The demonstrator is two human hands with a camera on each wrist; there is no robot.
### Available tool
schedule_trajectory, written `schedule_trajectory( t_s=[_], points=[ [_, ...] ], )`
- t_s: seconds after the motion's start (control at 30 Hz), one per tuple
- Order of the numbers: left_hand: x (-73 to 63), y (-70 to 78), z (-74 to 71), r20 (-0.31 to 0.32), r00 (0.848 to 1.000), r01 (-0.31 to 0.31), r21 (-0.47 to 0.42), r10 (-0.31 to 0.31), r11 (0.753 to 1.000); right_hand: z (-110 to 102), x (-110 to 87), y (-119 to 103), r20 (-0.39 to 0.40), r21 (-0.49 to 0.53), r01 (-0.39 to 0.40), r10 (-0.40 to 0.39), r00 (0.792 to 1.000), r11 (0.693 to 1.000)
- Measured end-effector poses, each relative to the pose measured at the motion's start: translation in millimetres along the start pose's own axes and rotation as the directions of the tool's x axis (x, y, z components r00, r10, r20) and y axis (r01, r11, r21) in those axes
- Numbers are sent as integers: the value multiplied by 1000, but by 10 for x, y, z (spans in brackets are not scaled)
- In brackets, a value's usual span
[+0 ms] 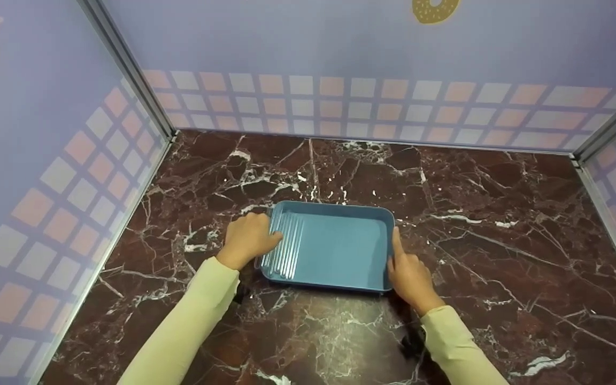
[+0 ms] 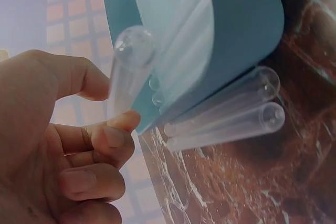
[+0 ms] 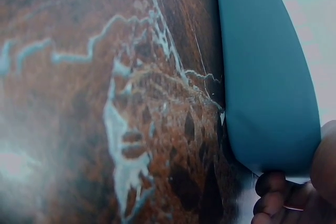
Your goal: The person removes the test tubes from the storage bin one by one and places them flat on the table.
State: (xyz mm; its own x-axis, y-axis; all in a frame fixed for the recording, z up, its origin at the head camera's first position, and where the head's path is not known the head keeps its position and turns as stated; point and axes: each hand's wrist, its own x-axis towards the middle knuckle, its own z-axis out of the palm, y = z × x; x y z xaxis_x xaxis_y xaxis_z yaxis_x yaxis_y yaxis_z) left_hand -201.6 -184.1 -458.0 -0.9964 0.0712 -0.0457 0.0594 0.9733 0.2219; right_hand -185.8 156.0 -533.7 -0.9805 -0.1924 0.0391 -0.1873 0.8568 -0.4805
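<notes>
Left hand [image 1: 248, 239] pinches clear tube [image 2: 131, 64], right hand [image 1: 413, 275] grips blue tray [image 1: 345, 251] mid-frame; apparent loading step calls for setting it down next

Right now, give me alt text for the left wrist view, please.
A person's left hand pinches a clear, round-ended tube at the edge of a blue tray. Several clear tubes lie side by side inside the tray, and two more tubes lie outside it on a brown, pale-veined surface.
</notes>
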Motion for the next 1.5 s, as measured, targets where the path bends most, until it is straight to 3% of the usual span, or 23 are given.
schedule_trajectory(
  t_s=[0.5, 1.03, 1.5],
  points=[
    [24, -240, 23, -20, 999, 42, -25, -43, 999, 1, 5, 22, -3, 19, -19, 19, 1000, 1000],
    [92, -446, 134, 38, 996, 87, -17, -87, 996, 0, 9, -23, -12, 18, -25, 25, 1000, 1000],
    [155, -473, 196, 73, 994, 85, -4, -84, 996, 13, -4, 1, -10, 30, -47, 48, 999, 998]
  ],
)
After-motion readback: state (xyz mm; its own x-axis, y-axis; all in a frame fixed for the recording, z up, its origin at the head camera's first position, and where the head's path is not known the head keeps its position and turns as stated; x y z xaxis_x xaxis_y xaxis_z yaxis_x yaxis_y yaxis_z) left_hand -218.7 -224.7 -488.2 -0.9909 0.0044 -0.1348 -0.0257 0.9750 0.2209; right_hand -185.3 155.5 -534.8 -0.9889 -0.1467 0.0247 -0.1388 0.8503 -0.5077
